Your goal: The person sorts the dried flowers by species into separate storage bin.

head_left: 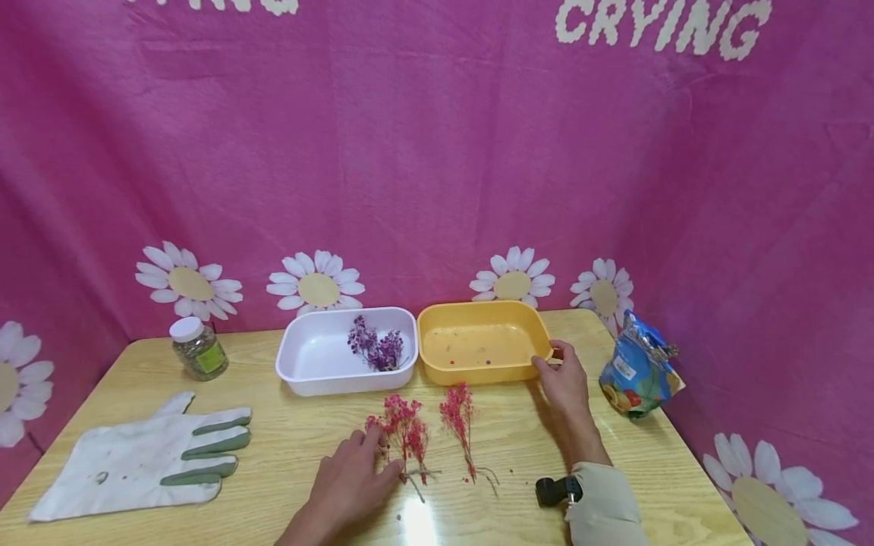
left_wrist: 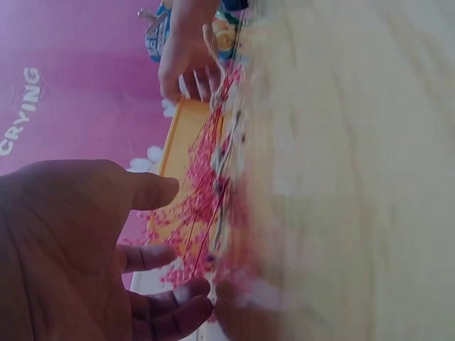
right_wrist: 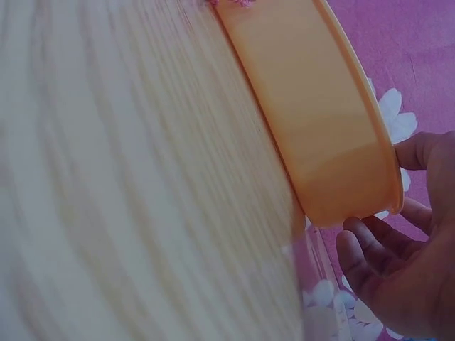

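My right hand (head_left: 565, 383) holds the right end of a yellow plastic bin (head_left: 492, 373), thumb at the rim and fingers against the end wall in the right wrist view. Beside the pink dried flowers (head_left: 403, 415) on the table is my left hand (head_left: 355, 472), its thumb and fingers spread apart at their left side. Twine ends trail from the stems toward the front. Another pink dried flower bunch (head_left: 457, 417), tied with twine, lies a little to the right. A few tiny bits of flower lie inside the yellow bin.
A white bin (head_left: 317, 385) adjoins the yellow one and holds purple dried flowers (head_left: 377, 349). At the left are a white-lidded jar (head_left: 199, 350) and a white-and-green work glove (head_left: 143, 459). A blue snack bag (head_left: 638, 371) stands by the right edge. Pink cloth (head_left: 423, 167) hangs behind.
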